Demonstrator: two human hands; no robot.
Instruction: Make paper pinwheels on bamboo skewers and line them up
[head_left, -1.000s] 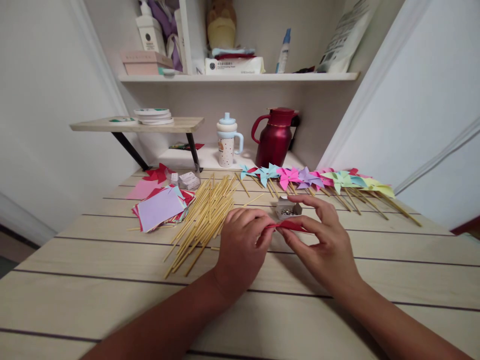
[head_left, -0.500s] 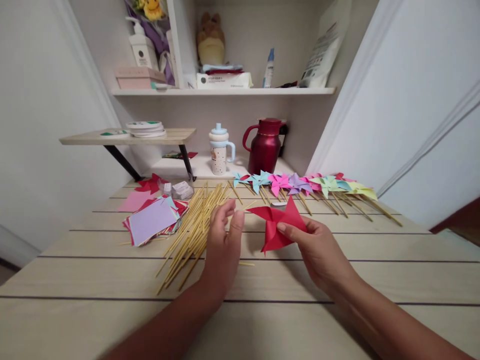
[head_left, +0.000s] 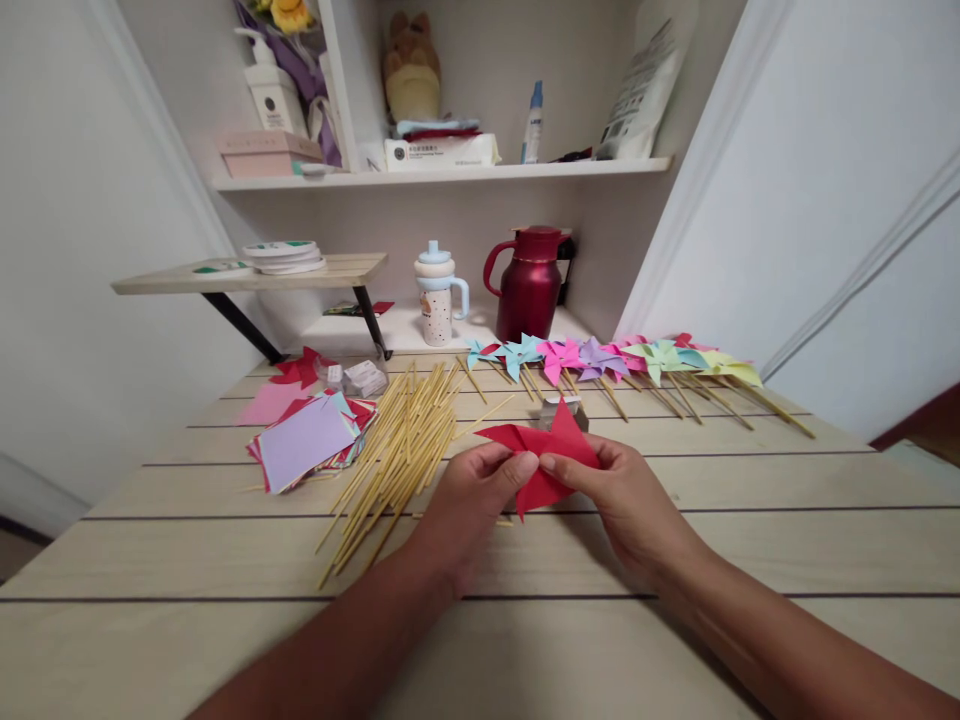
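On the bench, a stick pile is taken as landmark; right of it, left hand and right hand are closed on a red paper pinwheel; this is judged light, springy, easily creased, best pinched at its centre; a small box, also right of the pile, is partly covered, contents hidden.

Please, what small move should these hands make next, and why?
Perhaps press the red paper pinwheel firmly at its middle: the left hand and right hand both pinch it, with thumbs close together there, and I cannot see whether its folded tips are fastened.
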